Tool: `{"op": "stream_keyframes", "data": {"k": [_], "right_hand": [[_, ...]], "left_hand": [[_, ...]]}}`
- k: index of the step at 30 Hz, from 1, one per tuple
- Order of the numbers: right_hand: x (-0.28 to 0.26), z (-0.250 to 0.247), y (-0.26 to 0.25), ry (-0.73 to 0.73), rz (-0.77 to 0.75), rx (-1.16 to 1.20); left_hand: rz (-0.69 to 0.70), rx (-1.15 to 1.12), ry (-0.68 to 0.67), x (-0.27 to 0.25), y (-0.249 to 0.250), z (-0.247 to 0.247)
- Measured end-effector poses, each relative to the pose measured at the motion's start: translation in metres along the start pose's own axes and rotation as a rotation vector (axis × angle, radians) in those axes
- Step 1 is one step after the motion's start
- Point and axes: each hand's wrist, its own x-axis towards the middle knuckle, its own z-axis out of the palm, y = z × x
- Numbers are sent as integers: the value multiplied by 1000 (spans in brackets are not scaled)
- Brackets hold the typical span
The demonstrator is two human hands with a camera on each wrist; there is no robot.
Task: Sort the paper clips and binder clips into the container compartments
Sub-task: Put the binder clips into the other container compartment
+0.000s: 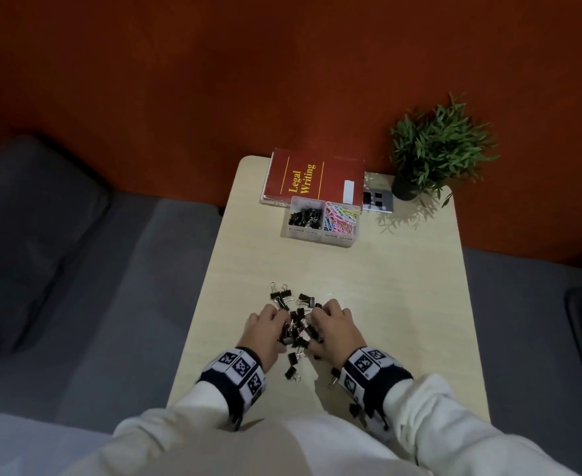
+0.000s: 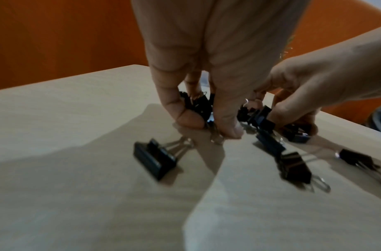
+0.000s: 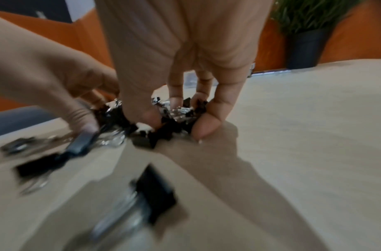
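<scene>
A heap of black binder clips (image 1: 296,326) lies on the near half of the pale table (image 1: 402,304). My left hand (image 1: 267,329) grips several clips (image 2: 198,105) from the left side of the heap, fingers curled round them. My right hand (image 1: 334,328) curls round a bunch of clips (image 3: 174,118) on the right side. Loose clips (image 2: 156,158) lie on the table nearer me. Farther back stands the clear two-compartment container (image 1: 322,235): binder clips (image 1: 305,216) in its left compartment, coloured paper clips (image 1: 342,218) in its right.
Behind the container lies a red book (image 1: 313,176) titled Legal Writing, with a grey marker card (image 1: 378,199) to its right. A potted plant (image 1: 433,149) stands at the far right corner. A grey sofa (image 1: 93,269) flanks the table; the wall is orange-red.
</scene>
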Motion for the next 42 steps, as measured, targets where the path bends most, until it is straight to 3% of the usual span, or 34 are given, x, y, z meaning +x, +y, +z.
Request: {"op": "stream_keyframes", "data": {"k": [3,12,17,22,26,35,37,40,42], "right_hand": [[10,-12,0,-52,86,-12],[21,-27,12,-1,52,-3],[22,-30,20,11,81,76],[21,-37,19,25,106,150],[20,-41,23,44,108,183],[26,-83,19,153,57,252],[41,-107,10,221,33,295],[75,-142,-11,324,-43,323],[101,-157,-26,342,-50,324]], "left_hand": [[-18,22,-76,9,5,-8],[-74,-218,-133,30,9,-57],[-44,-300,-71,59,32,-107],[14,-9,60,118,61,-159],[-11,196,-18,160,80,-175],[-21,159,-90,189,77,-169],[2,40,-34,182,69,-170],[-14,-195,165,159,54,-171],[-6,-237,277,141,40,-168]]}}
